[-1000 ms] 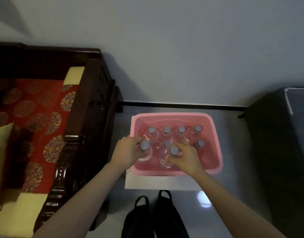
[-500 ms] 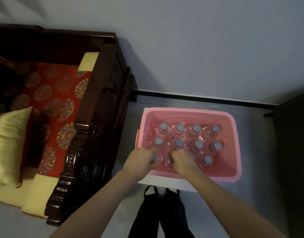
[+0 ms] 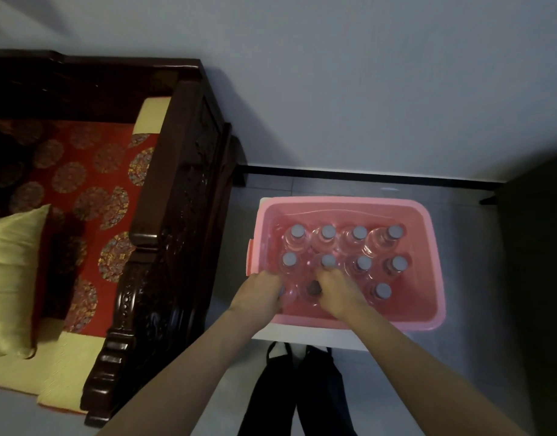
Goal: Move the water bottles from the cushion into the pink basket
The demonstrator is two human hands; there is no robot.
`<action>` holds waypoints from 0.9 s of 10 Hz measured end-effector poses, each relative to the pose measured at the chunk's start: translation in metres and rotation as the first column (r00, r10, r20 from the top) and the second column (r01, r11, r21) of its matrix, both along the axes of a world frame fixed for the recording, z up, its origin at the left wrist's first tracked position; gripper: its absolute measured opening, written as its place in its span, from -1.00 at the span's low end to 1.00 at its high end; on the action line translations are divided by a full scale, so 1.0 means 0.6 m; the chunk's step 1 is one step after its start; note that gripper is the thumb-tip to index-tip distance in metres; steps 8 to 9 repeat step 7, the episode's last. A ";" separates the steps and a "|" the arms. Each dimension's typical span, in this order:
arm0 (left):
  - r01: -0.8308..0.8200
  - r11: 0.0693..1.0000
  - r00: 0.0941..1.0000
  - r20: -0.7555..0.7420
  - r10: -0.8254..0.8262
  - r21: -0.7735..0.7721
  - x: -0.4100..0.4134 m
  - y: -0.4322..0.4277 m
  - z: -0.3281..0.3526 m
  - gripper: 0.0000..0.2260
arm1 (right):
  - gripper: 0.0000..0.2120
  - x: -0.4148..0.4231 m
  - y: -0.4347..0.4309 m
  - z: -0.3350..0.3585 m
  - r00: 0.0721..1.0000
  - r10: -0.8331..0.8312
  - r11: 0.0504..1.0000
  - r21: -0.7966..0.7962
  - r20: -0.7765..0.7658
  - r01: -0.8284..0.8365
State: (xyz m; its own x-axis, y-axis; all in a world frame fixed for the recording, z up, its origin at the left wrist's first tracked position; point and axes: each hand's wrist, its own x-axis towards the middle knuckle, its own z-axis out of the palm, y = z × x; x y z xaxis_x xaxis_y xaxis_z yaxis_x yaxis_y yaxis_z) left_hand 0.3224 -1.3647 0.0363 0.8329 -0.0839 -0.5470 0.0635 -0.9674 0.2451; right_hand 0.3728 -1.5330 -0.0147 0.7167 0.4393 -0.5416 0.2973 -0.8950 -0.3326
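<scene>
Both my hands are inside the pink basket (image 3: 434, 265), at its near left corner. My left hand (image 3: 260, 294) is curled around a bottle (image 3: 286, 295) at the corner; I see only a little of its clear body and a bit of the cap past my fingers. My right hand (image 3: 337, 292) is just beside it, closed around the neck of a second bottle (image 3: 312, 292), whose cap is dark in the shadow of my fingers. The two hands are almost touching each other.

The basket stands on the floor (image 3: 236, 234), on top of a white sheet (image 3: 321, 336) that shows at the near edge. Behind my hands the other bottles stand upright with grey caps: four in the far row (image 3: 327, 231), four in the middle row (image 3: 363, 263), and one alone (image 3: 382, 291) to the right of my right hand.

To the left of the basket there is the dark wooden sofa (image 3: 173, 221). The red cushion (image 3: 91, 184) with round patterns lies on its seat, and I see no bottle on the part that is in view. A yellow pillow (image 3: 12, 278) leans at the left edge. Below, between my arms, my dark trousers (image 3: 296, 394) are visible.
</scene>
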 end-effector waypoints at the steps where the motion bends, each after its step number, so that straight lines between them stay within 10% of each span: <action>1: 0.000 1.000 0.999 -0.037 0.000 0.008 0.019 -0.002 -0.005 -0.86 | -0.55 0.009 -0.032 0.019 0.992 -0.075 0.994 0.085 0.097 0.066; 3: 0.031 1.000 0.994 -0.101 -0.031 0.000 0.026 -0.004 -0.037 -0.78 | -0.51 0.011 -0.086 0.045 0.919 -0.166 0.977 0.187 0.359 0.103; 9: 0.081 0.997 0.982 -0.169 -0.079 0.003 0.032 -0.023 -0.094 -0.81 | -0.49 0.017 -0.107 0.033 0.906 -0.218 0.976 0.104 0.364 0.193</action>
